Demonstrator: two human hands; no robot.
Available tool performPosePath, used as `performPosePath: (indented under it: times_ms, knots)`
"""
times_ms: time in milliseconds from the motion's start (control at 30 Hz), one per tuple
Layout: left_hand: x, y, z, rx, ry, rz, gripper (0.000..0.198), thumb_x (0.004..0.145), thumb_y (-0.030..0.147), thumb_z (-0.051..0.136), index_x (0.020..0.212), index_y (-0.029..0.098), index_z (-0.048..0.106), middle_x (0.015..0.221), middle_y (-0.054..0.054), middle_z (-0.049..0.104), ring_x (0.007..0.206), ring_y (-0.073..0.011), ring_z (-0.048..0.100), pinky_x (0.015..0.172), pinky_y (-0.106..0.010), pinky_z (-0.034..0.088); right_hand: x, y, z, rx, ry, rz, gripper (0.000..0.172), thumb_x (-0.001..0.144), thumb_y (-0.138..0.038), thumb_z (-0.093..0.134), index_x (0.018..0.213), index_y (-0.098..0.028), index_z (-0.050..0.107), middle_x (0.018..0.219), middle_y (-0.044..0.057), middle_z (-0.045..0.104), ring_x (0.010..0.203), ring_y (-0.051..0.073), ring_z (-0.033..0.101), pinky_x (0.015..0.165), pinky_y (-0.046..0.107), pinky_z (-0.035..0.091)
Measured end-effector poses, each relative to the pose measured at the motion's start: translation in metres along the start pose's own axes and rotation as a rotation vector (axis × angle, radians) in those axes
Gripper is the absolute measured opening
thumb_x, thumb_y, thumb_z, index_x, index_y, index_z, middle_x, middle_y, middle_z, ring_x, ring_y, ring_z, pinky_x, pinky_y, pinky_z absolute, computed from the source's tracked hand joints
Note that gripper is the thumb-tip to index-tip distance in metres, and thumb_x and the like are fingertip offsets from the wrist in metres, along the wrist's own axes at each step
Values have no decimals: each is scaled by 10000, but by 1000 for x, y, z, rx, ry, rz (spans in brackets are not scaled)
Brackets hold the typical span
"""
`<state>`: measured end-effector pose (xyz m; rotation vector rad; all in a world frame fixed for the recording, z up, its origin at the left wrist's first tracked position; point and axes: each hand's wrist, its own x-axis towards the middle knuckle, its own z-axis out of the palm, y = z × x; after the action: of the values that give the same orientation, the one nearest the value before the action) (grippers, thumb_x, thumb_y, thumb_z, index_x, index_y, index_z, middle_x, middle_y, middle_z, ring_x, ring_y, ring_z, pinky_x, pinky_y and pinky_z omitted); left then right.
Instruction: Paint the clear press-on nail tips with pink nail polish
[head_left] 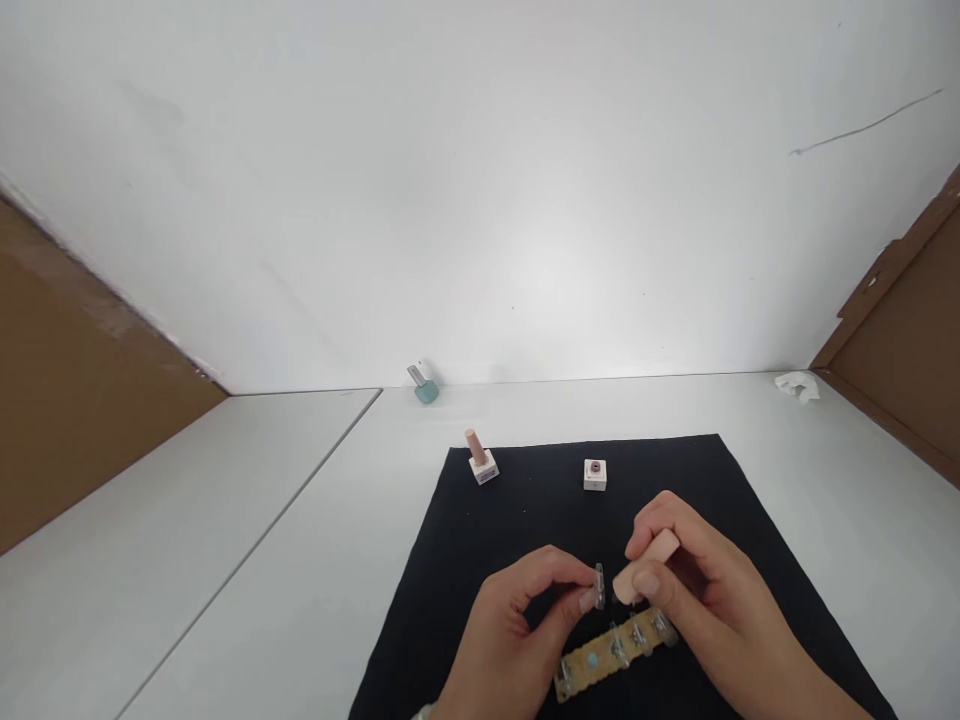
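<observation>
Head view looks down on a black mat (525,500) where the left hand (517,625) pinches a clear nail clip (598,587) between thumb and fingertips. The clip stands nearly upright, its long axis pointing away from the person. Just beside it, the right hand (709,590) curls closed around a pale pink nail buffer (661,546), whose long axis slants up toward the right. Below both hands lies a scalloped tan strip (577,680) carrying more clear clips. Farther along the mat stand a pink-capped polish bottle (477,447) with a square white base and a square white bottle (595,475). On the white table (600,410) beyond, a teal polish bottle (426,392) lies tilted, well apart from a crumpled white tissue (797,386).
</observation>
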<state>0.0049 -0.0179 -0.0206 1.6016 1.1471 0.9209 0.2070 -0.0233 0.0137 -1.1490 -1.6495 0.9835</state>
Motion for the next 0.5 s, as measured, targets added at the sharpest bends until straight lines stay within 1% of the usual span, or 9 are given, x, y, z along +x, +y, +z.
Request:
performPosePath:
  times_ms: [100,167,200,233,333,367,400,433,500]
  knots:
    - [0,1,1,10,-5,-3,139,895,202,689,800,254,775,803,17,768,746,-165,705,720,-231,550,1,3,1,-104,119,-29,240,1007,-455,603,862,-265,622,793,-29,589,625,132,574,551,233,442]
    - [0,1,1,16,-6,-18,140,883,196,686,793,254,776,808,15,775,752,-168,709,728,-235,550,1,4,-2,-122,186,-50,236,1008,-454,605,866,-266,627,824,-19,607,642,139,599,562,242,459]
    - [0,2,1,13,-5,-36,129,874,203,688,799,255,779,811,14,782,759,-171,715,729,-236,551,0,3,-3,-115,181,-62,234,1010,-455,605,872,-267,629,832,-16,609,646,141,600,560,242,462]
    - [0,2,2,3,1,-62,110,865,217,693,815,256,783,817,13,791,769,-177,723,731,-239,554,0,2,-5,-102,141,-74,227,1014,-451,601,882,-269,630,836,-15,607,649,140,598,557,239,464]
    - [2,3,3,-23,38,-111,78,833,259,701,811,245,775,782,12,792,748,-185,722,705,-244,551,-1,0,-7,-84,-66,-118,181,1040,-388,571,919,-270,637,861,-11,601,687,134,601,579,226,483]
    - [2,4,4,-20,46,-115,81,826,267,701,789,240,768,752,13,781,724,-182,710,687,-243,543,-1,0,-7,-95,-100,-132,164,1045,-359,561,931,-269,637,873,-10,600,705,133,605,600,226,492]
    - [3,4,4,-14,51,-113,93,822,273,701,764,235,762,726,15,770,703,-178,695,672,-241,533,-1,0,-6,-116,-102,-138,152,1049,-335,554,940,-269,636,882,-8,596,719,133,605,611,228,495]
    - [3,5,5,-9,49,-113,109,820,275,700,737,232,756,704,16,760,688,-175,682,662,-240,524,-1,1,-6,-142,-76,-137,144,1051,-319,547,946,-270,633,890,-7,594,728,135,604,611,229,492]
    - [4,6,5,-14,41,-123,114,817,274,702,726,231,755,702,16,759,690,-175,677,667,-242,518,-1,3,-6,-189,13,-119,137,1053,-314,541,953,-274,627,912,-2,597,743,141,605,595,233,480]
